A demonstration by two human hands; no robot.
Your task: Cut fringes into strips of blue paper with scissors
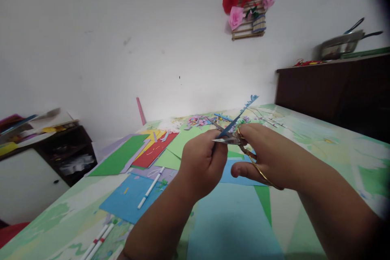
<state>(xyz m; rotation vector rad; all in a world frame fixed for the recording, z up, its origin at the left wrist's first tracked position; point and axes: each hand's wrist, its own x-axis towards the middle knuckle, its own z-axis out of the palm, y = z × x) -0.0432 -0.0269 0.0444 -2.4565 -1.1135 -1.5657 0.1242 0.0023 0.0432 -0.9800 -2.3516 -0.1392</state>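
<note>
My left hand point(202, 162) is closed on a narrow blue paper strip point(237, 118) whose far end is fringed and points up to the right. In my right hand point(262, 154) is a pair of scissors point(227, 140) with gold handles, my thumb and fingers in the loops. The scissor blades are spread apart, with the strip between or beside them; exactly which I cannot tell. Below both hands lies a light blue sheet point(231, 223), and a brighter blue sheet point(240, 172) sits just beyond it.
Left of my hands lie a red sheet point(155, 150), a green sheet point(122, 156), a blue sheet point(128, 197) and several markers, one white marker point(151, 187) among them. Paper scraps point(199, 120) are heaped near the wall. A dark cabinet point(329, 85) stands at the right.
</note>
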